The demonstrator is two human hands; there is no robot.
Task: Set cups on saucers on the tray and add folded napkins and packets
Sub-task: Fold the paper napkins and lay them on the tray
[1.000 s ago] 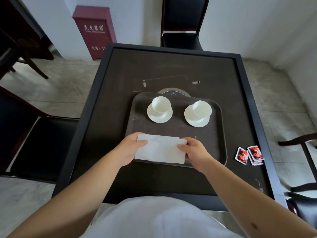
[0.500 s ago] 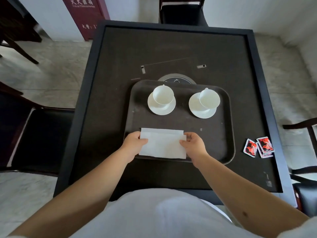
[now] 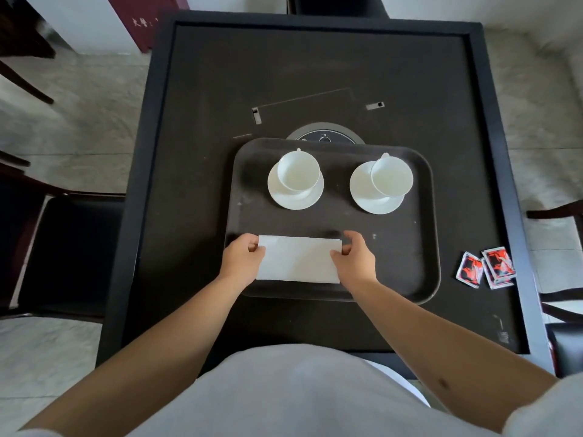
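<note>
A dark brown tray (image 3: 410,247) lies on the black table. Two white cups sit on white saucers at its far side: the left cup (image 3: 298,171) on the left saucer (image 3: 295,198), the right cup (image 3: 392,176) on the right saucer (image 3: 366,197). A white napkin (image 3: 298,260), folded into a rectangle, lies flat on the tray's near part. My left hand (image 3: 241,260) pinches its left end and my right hand (image 3: 355,258) pinches its right end. Red packets (image 3: 487,268) lie on the table to the right of the tray.
The black table (image 3: 189,152) has a raised rim and a round metal disc (image 3: 325,138) just beyond the tray. Dark chairs stand at the left (image 3: 63,247), the far side and the right. A dark red cabinet (image 3: 148,20) is by the far wall.
The napkin has been folded narrower and moved farther onto the tray, with both hands still at its ends. The view has tilted downward.
</note>
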